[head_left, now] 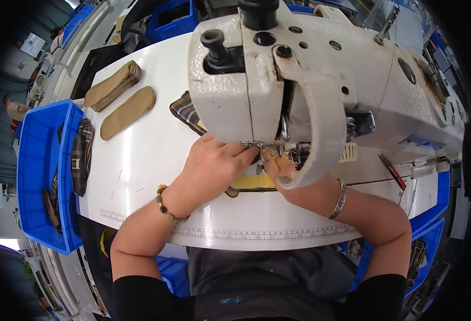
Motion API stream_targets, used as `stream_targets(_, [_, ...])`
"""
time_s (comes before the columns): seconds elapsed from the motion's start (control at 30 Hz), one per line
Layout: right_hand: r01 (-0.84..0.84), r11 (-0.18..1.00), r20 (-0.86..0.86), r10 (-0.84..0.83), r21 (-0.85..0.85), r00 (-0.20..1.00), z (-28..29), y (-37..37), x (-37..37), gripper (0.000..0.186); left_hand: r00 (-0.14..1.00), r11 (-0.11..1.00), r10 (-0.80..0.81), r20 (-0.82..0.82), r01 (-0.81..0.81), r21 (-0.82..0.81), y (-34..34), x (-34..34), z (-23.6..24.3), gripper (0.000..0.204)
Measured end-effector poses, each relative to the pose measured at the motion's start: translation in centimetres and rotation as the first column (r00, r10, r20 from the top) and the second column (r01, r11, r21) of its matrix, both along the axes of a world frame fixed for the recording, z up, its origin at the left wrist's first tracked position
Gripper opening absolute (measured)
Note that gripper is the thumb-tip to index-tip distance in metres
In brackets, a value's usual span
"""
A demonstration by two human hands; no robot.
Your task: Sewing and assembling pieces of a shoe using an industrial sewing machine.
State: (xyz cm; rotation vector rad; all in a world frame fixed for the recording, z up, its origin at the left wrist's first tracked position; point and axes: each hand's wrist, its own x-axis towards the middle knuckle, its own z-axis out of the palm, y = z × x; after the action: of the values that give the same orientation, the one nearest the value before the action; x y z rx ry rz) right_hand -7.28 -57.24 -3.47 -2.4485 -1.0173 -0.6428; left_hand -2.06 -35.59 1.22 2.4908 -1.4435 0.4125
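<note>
A white sewing machine [219, 91] stands over the white table, its needle and presser foot [270, 152] between my hands. My left hand [214, 163] is closed at the left of the foot, fingertips pinched at a small dark bit I cannot make out. Close to the foot's right side is my right hand [283, 168], its fingers partly covered by the foot and the curved white guard [324, 117]. Beyond my left hand, a dark plaid fabric piece [186, 113] pokes out from behind the machine head. A yellow strip [254, 183] with a dark edge lies below my hands.
A stack of tan insole-shaped pieces [115, 85] and another tan piece [128, 113] lie far left. Plaid pieces [81, 158] hang over the edge of a blue bin [48, 115]. Red-handled snips [394, 174] rest at right. A printed ruler [246, 235] follows the front edge.
</note>
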Motion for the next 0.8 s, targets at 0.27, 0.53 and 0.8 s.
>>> stream_targets(0.27, [0.030,0.998,0.075,-0.026,-0.046,0.997,-0.3,-0.4,-0.3,0.026,1.000,1.000,0.013,0.022,-0.013,0.026,-0.1,-0.2,-0.2,0.027])
stream_targets(0.53, [0.024,0.995,-0.187,-0.005,0.100,0.982,-0.6,-0.3,-0.2,0.008,0.994,0.999,0.036,0.099,-0.039,0.029,-0.3,-0.6,-0.3,0.024])
stream_targets(0.8, [0.015,0.973,-0.023,-0.020,-0.230,1.000,0.7,-0.1,-1.0,0.013,0.998,0.983,0.058,-0.001,-0.057,0.175,0.8,-0.6,-0.5,0.020])
